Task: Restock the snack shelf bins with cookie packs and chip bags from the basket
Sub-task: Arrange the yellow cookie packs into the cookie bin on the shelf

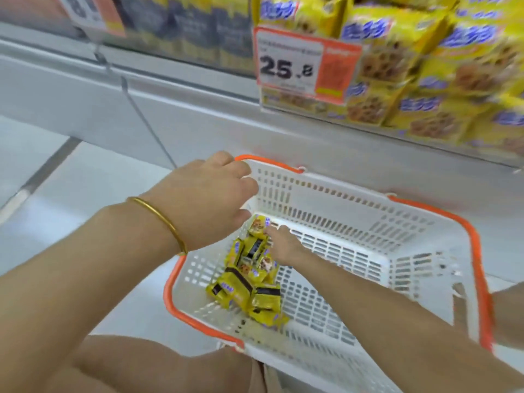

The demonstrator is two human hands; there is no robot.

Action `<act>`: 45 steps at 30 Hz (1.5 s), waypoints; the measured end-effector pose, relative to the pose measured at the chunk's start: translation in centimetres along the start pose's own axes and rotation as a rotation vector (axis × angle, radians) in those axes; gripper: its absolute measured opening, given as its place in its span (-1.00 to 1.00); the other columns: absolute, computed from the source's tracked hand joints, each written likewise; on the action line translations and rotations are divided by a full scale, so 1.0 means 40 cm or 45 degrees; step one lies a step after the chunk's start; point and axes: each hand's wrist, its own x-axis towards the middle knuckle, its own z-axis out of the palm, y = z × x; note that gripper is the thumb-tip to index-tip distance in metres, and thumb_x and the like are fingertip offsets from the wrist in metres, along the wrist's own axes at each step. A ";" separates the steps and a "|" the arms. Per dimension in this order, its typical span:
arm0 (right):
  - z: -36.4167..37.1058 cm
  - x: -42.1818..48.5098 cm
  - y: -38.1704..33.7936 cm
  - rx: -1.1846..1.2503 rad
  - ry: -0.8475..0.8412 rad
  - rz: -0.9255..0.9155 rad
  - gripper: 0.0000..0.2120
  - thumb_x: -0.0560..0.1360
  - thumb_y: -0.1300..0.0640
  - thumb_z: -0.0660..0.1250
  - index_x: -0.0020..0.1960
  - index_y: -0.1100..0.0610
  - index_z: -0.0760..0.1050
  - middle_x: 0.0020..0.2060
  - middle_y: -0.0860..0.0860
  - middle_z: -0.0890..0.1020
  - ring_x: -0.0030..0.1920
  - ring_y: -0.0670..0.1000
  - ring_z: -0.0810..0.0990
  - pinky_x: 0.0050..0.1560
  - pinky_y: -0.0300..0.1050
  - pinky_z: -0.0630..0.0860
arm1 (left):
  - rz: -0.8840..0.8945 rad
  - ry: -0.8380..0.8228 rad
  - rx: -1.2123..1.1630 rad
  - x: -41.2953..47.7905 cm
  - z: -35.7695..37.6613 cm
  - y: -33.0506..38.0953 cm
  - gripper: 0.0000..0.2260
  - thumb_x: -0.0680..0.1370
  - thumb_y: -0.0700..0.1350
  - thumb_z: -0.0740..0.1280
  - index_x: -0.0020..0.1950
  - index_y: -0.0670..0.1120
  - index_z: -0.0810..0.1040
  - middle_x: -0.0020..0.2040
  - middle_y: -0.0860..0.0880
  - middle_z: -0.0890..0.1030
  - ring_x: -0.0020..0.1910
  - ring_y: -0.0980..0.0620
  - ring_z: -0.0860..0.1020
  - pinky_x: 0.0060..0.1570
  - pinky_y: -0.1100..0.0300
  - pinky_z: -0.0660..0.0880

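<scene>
A white basket (354,194) with an orange rim sits on the floor in front of me. Several yellow cookie packs (246,285) lie in a heap at its left end. My left hand (209,199), with a gold bangle on the wrist, curls its fingers over the basket's far left corner rim. Inside the basket, my right hand (283,245) reaches down and pinches the topmost cookie pack (258,226) at its edge; the thumb is hidden. The rest of the basket floor is bare.
At the upper right, a shelf bin (425,80) holds stacked yellow cookie packs behind an orange price tag (306,66) reading 25.8. Darker packs (184,26) fill the bin to its left. The grey shelf base (198,117) runs below, and my knees (158,367) are at the bottom.
</scene>
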 end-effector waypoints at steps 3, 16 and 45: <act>0.058 0.074 -0.008 -0.156 -0.042 -0.033 -0.33 0.49 0.43 0.14 0.51 -0.02 0.13 0.51 0.19 -0.10 0.22 0.27 0.45 -0.11 -0.01 0.54 | -0.028 0.011 -0.034 -0.008 0.024 -0.028 -0.55 0.39 0.08 0.02 -0.11 -0.12 0.63 -0.08 -0.10 0.63 -0.08 -0.19 0.58 -0.26 -0.08 0.59; 0.091 0.168 -0.004 0.013 0.161 -0.071 -0.89 0.48 0.11 0.31 -0.01 0.07 0.44 0.16 0.05 0.33 0.03 0.17 0.47 0.00 0.02 0.51 | -0.127 -0.261 0.042 0.050 0.036 -0.076 -0.44 0.45 0.18 -0.18 0.23 0.05 0.45 0.22 0.07 0.45 0.23 0.00 0.37 0.16 0.02 0.44; -0.813 -0.619 0.042 0.235 1.842 -0.307 -0.66 0.42 0.12 0.42 0.17 0.09 0.46 0.05 -0.07 0.55 0.08 -0.07 0.49 0.05 -0.25 0.35 | 0.022 1.043 -0.316 0.296 -0.284 0.233 -0.63 0.50 -0.07 0.28 0.27 -0.17 0.46 0.35 -0.19 0.39 0.37 -0.19 0.31 0.36 0.14 0.14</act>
